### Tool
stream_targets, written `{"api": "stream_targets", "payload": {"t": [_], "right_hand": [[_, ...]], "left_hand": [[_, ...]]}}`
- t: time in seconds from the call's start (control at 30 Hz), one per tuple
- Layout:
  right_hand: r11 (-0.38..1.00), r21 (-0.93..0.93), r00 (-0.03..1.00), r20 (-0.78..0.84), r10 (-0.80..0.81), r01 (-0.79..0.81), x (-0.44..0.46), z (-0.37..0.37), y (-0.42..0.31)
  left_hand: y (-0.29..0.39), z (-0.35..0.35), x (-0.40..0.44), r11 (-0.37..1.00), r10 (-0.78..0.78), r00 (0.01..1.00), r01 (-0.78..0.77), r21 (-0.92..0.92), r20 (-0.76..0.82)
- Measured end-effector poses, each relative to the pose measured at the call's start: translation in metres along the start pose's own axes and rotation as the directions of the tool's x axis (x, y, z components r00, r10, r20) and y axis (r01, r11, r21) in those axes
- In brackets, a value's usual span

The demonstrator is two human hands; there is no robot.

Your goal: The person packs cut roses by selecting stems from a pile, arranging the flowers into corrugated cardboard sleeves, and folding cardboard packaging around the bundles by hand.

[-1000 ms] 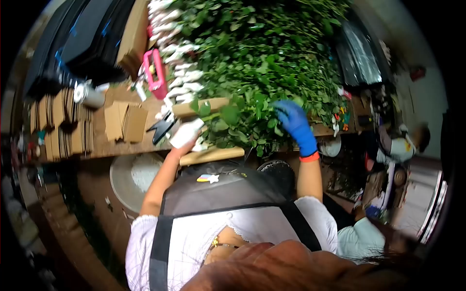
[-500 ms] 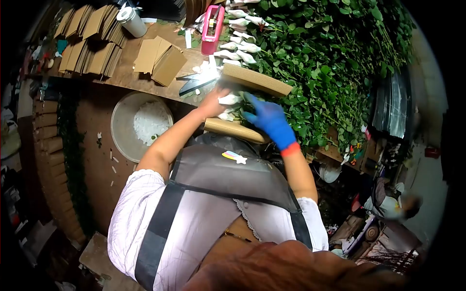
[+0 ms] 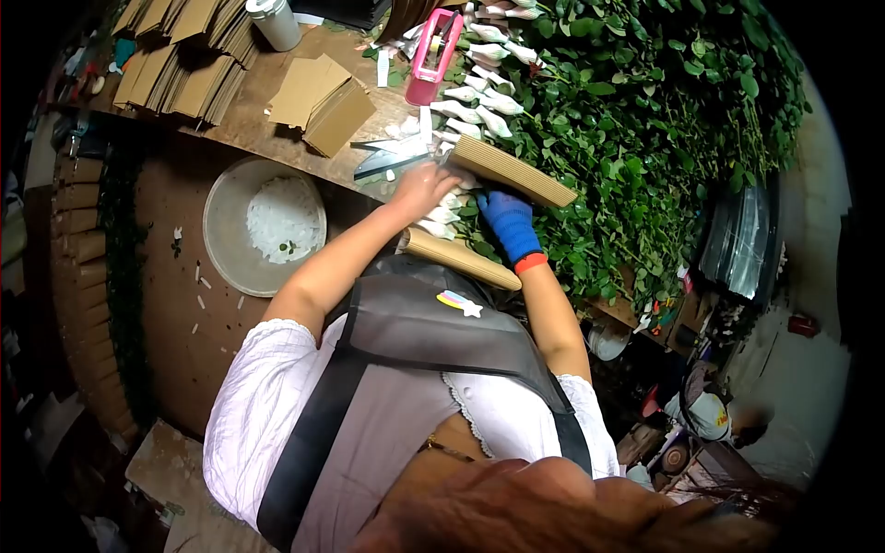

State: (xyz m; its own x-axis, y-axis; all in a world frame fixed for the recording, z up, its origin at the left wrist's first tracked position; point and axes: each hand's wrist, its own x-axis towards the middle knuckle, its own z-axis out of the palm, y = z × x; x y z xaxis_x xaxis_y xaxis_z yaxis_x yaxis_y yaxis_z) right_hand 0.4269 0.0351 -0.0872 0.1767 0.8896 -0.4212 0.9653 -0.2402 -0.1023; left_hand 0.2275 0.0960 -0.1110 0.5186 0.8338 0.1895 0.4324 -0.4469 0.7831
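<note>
The bare left hand (image 3: 427, 191) has its fingers bent inward at the grip, among pale heads; whether they pinch anything cannot be told. The right hand (image 3: 506, 217), in a blue glove with an orange-red cuff, sits just beside it, its fingers curled and partly hidden, so its closure and any hold are unclear. Working from 2 sides, they seem placed to steady and arrange the same spot.

The white-wrapped heads (image 3: 441, 216) lie just below the left fingers, tapered and soft-looking. Around the grip stand 2 ribbed cardboard pieces: the far piece (image 3: 516, 172) just beyond the fingers, the near piece (image 3: 466, 259) between hands and apron (image 3: 424, 313), probably set as sides to contain what lies between.

Left of the grip, a dark V-shaped tool (image 3: 385, 163) lies near, perhaps for easy reach; farther out are flat brown cards (image 3: 323, 101). Beyond the grip are a glossy pink dispenser (image 3: 433, 60) and more wrapped buds (image 3: 479, 112), heads aligned leftward. Rightward spread dense, shiny leaves (image 3: 636, 166).
</note>
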Motion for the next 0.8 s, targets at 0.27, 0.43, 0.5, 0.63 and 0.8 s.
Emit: {"api": "stream_targets", "payload": {"t": [0.27,0.43,0.5,0.63,0.8], "right_hand": [[1.0,-0.022,0.999,0.047,0.012,-0.011,0.002,-0.001,0.001],[0.995,0.094,0.999,0.02,-0.04,0.038,0.002,0.001,0.005],[0.997,0.071,1.0,0.025,0.008,-0.01,0.001,0.005,0.003],[1.0,0.011,0.998,-0.056,-0.002,0.003,-0.001,0.008,0.0],[0.999,-0.03,0.987,-0.158,-0.037,0.032,0.002,0.019,0.005]], "left_hand": [[-0.009,-0.021,-0.008,0.777,-0.42,0.895,0.271,-0.569,-0.147],[-0.048,-0.02,-0.01,0.922,-0.357,0.934,0.356,-0.154,0.021],[-0.031,-0.009,-0.006,0.857,-0.473,0.861,0.499,-0.129,0.187],[-0.026,0.009,-0.003,0.898,-0.36,0.919,0.388,-0.206,0.162],[-0.024,-0.017,-0.006,0.68,-0.58,0.815,0.485,-0.55,0.0]]}}
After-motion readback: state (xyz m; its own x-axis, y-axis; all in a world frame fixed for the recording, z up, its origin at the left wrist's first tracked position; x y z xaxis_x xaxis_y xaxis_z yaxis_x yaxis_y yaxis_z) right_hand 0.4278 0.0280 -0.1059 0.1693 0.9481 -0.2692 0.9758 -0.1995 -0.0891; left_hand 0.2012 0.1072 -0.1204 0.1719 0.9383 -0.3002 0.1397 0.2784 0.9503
